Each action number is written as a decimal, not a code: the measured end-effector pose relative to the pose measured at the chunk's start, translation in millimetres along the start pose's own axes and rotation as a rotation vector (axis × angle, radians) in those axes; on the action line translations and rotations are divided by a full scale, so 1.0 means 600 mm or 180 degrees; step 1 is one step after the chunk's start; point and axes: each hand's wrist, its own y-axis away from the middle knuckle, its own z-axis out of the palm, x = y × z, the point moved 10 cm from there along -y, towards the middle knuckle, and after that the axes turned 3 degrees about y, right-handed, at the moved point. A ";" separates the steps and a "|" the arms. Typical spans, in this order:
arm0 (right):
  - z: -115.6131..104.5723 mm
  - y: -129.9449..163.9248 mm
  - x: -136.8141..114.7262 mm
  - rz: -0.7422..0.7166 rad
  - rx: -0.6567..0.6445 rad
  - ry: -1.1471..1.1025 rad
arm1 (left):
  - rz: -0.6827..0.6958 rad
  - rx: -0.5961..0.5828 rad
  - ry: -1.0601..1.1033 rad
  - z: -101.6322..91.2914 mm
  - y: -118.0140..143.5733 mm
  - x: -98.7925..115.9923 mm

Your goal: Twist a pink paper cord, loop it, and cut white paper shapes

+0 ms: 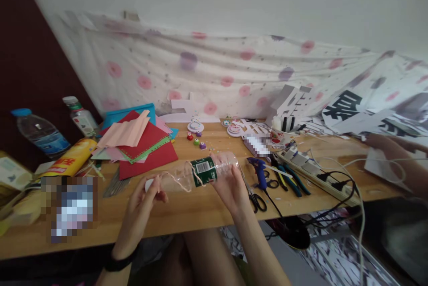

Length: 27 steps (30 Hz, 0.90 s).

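A clear plastic bottle (197, 172) lay nearly level above the wooden table (187, 214), its long axis running left to right, cap end toward the left and slightly lower; the left hand (147, 194) pinched that cap end, fingers closed round it. The right hand (230, 183) gripped the base end, fingers wrapped beside the green label (204, 171); scissors (257, 201) lay just right.

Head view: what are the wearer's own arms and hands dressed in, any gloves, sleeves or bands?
Both hands are bare, no gloves or rings visible. The left hand has a black band around its wrist; the forearm above it is uncovered. The right hand and its forearm show no sleeve, watch or band within the frame.
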 end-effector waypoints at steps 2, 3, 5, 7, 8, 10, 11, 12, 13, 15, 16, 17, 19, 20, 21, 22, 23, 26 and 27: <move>0.005 0.003 -0.001 -0.0015 -0.0165 0.0060 | 0.0084 0.0014 -0.0116 -0.010 -0.010 0.009; 0.007 0.005 -0.003 -0.0048 -0.0248 0.0105 | 0.0147 0.0059 -0.0220 -0.015 -0.014 0.018; 0.008 0.009 -0.004 -0.0100 -0.0375 0.0194 | 0.0259 0.0151 -0.0439 -0.024 -0.020 0.039; 0.005 0.012 -0.002 -0.0078 -0.0459 0.0253 | 0.0282 0.0160 -0.0643 -0.026 -0.025 0.058; 0.002 0.014 0.000 -0.0048 -0.0490 0.0276 | 0.0256 0.0116 -0.0717 -0.024 -0.027 0.064; -0.003 0.017 0.000 -0.0046 -0.0550 0.0340 | 0.0160 -0.0017 -0.0832 -0.019 -0.031 0.067; -0.005 0.018 -0.002 -0.0066 -0.0577 0.0397 | 0.0111 -0.0098 -0.0844 -0.015 -0.033 0.064; -0.007 0.020 -0.005 -0.0093 -0.0593 0.0463 | 0.0071 -0.0169 -0.0820 -0.012 -0.036 0.060; -0.008 0.021 -0.008 -0.0112 -0.0612 0.0540 | 0.0039 -0.0226 -0.0781 -0.009 -0.038 0.054; -0.009 0.025 -0.011 -0.0094 -0.0690 0.0721 | -0.0021 -0.0307 -0.0667 -0.004 -0.043 0.040; -0.009 0.027 -0.013 -0.0074 -0.0740 0.0821 | -0.0059 -0.0342 -0.0596 -0.001 -0.045 0.032; -0.010 0.028 -0.015 -0.0068 -0.0796 0.0918 | -0.0100 -0.0372 -0.0528 0.002 -0.047 0.025; -0.012 0.031 -0.020 -0.0095 -0.0899 0.1127 | -0.0198 -0.0427 -0.0380 0.008 -0.048 0.013; -0.014 0.032 -0.023 -0.0134 -0.0934 0.1220 | -0.0247 -0.0439 -0.0316 0.011 -0.048 0.009; -0.015 0.033 -0.026 -0.0182 -0.0966 0.1296 | -0.0299 -0.0442 -0.0262 0.013 -0.047 0.005; -0.016 0.034 -0.029 -0.0229 -0.0991 0.1347 | -0.0355 -0.0438 -0.0218 0.015 -0.046 0.003; -0.017 0.034 -0.030 -0.0258 -0.1002 0.1374 | -0.0416 -0.0427 -0.0182 0.017 -0.045 0.000; -0.022 0.033 -0.027 -0.0248 -0.0980 0.1351 | -0.0597 -0.0341 -0.0115 0.018 -0.040 -0.010; -0.024 0.033 -0.025 -0.0224 -0.0966 0.1343 | -0.0647 -0.0298 -0.0101 0.018 -0.038 -0.013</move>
